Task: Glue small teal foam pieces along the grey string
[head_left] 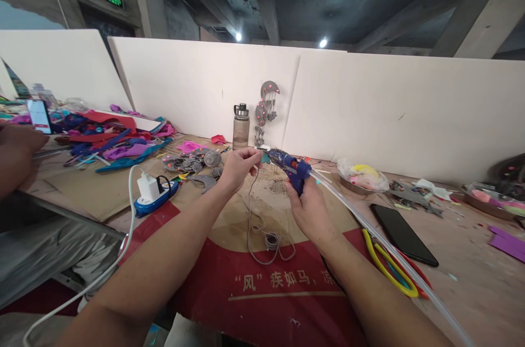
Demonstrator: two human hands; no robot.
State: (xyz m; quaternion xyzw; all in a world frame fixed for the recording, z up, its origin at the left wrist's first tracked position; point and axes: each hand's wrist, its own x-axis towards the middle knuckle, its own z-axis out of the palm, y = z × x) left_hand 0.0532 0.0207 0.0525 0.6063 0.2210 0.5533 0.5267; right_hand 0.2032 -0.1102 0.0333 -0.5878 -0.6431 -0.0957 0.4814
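Note:
My left hand [239,169] is closed in a pinch, with a thin grey cord [250,194] hanging from its fingertips. The cord runs down to a small loose coil [271,241] on the paper below. In my right hand [314,209] is a blue glue gun [296,172], gripped by its handle, its nozzle pointing left close to my left fingertips. A long clear glue stick [371,222] sticks out of the gun's back and slants down to the right. Whatever else sits between the left fingertips is too small to tell.
Felt scraps [123,136] heap at left near a blue power strip [164,196]. A bottle [241,127] and a grey hanging ornament [268,106] stand at the back. Yellow-handled pliers [383,259] and a black phone [404,233] lie right. Another person's hand [20,144] shows far left.

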